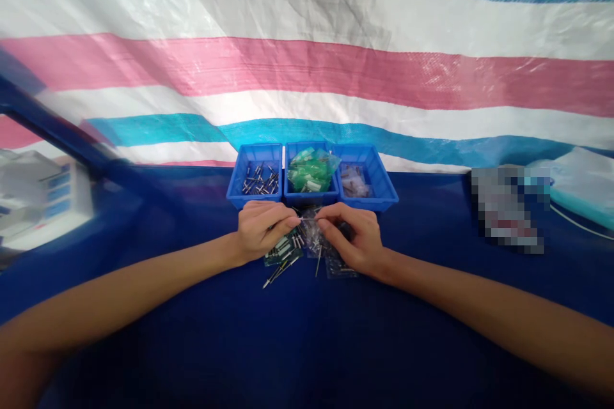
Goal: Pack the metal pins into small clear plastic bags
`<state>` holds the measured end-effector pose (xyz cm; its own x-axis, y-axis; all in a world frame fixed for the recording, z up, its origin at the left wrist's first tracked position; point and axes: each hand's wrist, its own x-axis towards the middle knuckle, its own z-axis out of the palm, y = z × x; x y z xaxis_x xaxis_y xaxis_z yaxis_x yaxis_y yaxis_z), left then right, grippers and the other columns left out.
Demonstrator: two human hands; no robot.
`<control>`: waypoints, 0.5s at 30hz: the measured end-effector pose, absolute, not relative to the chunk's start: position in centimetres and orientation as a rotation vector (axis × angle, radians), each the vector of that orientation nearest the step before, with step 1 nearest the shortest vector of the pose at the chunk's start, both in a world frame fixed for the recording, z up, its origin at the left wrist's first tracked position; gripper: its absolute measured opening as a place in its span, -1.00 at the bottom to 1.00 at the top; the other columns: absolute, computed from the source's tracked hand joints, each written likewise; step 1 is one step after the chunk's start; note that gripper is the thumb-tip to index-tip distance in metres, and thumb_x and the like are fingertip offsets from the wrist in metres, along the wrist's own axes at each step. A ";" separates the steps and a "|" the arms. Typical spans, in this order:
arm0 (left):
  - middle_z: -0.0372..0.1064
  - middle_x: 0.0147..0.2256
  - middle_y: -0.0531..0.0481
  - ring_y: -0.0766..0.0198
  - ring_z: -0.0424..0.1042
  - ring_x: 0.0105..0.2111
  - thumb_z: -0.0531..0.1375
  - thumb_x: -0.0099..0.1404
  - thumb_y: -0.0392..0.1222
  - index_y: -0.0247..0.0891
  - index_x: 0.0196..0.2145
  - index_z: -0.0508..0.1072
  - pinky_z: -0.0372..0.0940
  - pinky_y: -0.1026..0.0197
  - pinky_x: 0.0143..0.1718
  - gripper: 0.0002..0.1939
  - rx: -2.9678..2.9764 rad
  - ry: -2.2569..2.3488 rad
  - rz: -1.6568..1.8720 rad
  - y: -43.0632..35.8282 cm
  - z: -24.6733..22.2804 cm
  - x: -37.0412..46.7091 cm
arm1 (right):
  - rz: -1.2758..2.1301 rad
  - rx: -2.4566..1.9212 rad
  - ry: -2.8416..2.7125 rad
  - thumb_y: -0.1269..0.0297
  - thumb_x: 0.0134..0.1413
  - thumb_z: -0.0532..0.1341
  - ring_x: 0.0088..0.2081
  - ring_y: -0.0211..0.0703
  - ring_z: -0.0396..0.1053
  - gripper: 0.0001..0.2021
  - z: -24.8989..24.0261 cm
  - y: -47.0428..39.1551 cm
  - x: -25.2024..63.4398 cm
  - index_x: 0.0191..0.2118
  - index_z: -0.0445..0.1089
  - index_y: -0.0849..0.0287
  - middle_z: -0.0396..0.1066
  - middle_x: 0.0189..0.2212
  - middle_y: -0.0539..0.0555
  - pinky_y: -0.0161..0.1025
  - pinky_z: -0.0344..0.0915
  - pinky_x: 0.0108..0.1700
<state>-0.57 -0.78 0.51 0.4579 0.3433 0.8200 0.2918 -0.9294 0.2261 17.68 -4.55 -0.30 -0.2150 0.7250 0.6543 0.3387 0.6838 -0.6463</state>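
Note:
In the head view my left hand (268, 227) and my right hand (352, 233) meet just in front of the blue bins. Fingertips of both hands pinch a thin, light metal pin (308, 219), one end each. Below the hands lie a green-tinted plastic bag (284, 250) with silver and white tubular pieces, and a clear plastic bag (341, 268) partly covered by my right hand. Several loose slender metal pins (278, 273) rest at the front left of the pile. Another slim pin (318, 261) points toward me.
Three blue bins stand side by side: the left bin (232, 195) with loose metal pieces, the middle bin (311, 200) with green bags, the right bin (384, 185) with small clear packets. A white box-like device (71, 204) stands far left. A pixelated object (508, 211) lies right. Striped sheeting (307, 64) hangs behind.

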 end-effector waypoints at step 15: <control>0.29 -0.65 0.13 0.53 0.22 -0.69 0.02 0.28 -0.32 -0.34 -0.42 0.38 0.16 0.45 -0.62 -0.82 2.522 0.701 1.472 -0.9 0.6 -0.5 | 0.419 -0.883 -1.719 0.38 0.08 0.11 -0.64 -0.39 0.21 -0.90 -0.3 -4.6 17.7 -0.41 0.34 0.18 0.29 -0.66 -0.09 -0.41 0.16 -0.60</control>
